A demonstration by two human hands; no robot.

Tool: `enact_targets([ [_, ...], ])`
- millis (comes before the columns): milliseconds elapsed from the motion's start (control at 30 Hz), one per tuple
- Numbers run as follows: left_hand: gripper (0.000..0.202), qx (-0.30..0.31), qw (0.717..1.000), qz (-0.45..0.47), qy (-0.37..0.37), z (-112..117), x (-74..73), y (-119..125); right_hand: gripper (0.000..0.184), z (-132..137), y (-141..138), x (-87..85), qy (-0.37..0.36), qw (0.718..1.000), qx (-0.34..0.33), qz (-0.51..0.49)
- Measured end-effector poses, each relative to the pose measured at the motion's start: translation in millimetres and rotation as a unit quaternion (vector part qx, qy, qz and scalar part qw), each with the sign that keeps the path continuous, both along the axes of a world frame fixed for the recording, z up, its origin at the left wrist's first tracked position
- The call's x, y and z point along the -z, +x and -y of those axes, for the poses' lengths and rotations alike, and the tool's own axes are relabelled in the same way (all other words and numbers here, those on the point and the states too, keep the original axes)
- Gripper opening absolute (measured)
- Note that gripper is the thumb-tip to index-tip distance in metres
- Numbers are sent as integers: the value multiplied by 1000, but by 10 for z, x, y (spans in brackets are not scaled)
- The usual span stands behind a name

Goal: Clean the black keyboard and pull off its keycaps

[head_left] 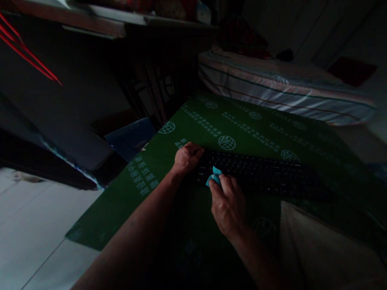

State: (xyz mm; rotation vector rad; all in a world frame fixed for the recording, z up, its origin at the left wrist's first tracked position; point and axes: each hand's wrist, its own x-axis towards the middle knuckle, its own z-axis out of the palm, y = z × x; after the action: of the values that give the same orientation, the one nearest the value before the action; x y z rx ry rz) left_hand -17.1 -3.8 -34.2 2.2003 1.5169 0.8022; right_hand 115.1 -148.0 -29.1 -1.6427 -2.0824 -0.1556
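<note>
A black keyboard (266, 173) lies flat on a green printed board (193, 125), stretching from the middle toward the right. My left hand (187, 157) is closed around the keyboard's left end, its fingertips partly hidden. Pinched in my right hand (228, 201) is a small turquoise cloth (215, 175), which meets the keys near the keyboard's lower left part. Part of the cloth is hidden under my fingers.
Behind the board stands a bed with a striped sheet (272, 88). A dark table (99, 24) rises at the back left, with red cords (30, 54) hanging nearby. Below it sits a blue flat object (130, 137). Beige fabric (326, 245) covers the lower right. The room is dim.
</note>
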Motion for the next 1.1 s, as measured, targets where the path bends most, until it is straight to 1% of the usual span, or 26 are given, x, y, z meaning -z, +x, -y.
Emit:
enact_targets([
  [167, 36, -3, 1000, -3, -1, -3, -10, -4, 26, -95, -136, -114, -3, 997, -68, -33],
  [267, 37, 2, 1000, -4, 0, -14, -14, -16, 24, -177, -250, -195, -12, 995, -99, -9],
  [367, 39, 3, 1000, -1, 1, -24, -16, -25, 23, -220, -289, -216, -33, 994, -98, 32],
  [467, 38, -1, 1000, 4, 0, -28, -7, -24, 24, -197, -232, -198, -45, 994, -91, 52],
  [667, 37, -9, 1000, 11, 4, -26, 3, -8, 25, -52, 20, -157, -37, 996, -56, 55],
  [767, 37, -10, 1000, 11, 1, -21, -7, -7, 25, -25, 68, -149, -29, 998, -42, 38],
  [833, 38, -8, 1000, 11, -2, -21, -13, -11, 23, -44, 28, -161, -21, 998, -54, 26],
  [933, 40, -4, 1000, 9, -6, -32, -18, -20, 23, -114, -105, -204, -15, 995, -94, 24],
  [1033, 39, -15, 1000, -2, -7, -49, -19, -24, 21, -174, -203, -237, -33, 991, -120, 42],
  [1100, 38, -23, 1000, -6, -6, -58, -16, -24, 18, -176, -196, -230, -45, 990, -121, 52],
])
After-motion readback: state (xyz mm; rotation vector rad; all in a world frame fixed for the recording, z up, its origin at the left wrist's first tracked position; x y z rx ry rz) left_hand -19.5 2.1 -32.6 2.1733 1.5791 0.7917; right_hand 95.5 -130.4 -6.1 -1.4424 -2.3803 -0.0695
